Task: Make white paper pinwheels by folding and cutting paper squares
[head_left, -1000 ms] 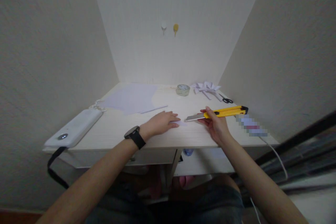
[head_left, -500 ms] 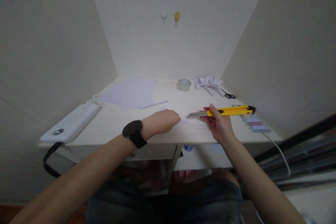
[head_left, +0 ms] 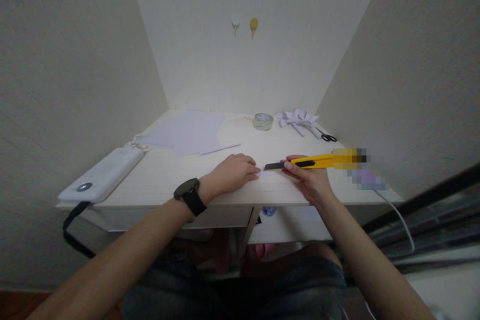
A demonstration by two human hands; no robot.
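Note:
My right hand grips a yellow utility knife, thumb on its side, with the long blade out and pointing left. The blade's tip is by the fingertips of my left hand. My left hand is closed over a small piece of white paper at the table's front part. Most of that paper is hidden under the fingers; whether the blade touches it, I cannot tell. A black watch is on my left wrist.
Sheets of white paper and a folded paper strip lie behind my left hand. A tape roll, folded paper pieces and black scissors are at the back right. A white device lies left on the white table.
My left hand has turned and its fingers have stretched forward over the small paper. The knife has tilted in my right hand, its blade now dark and slightly further left.

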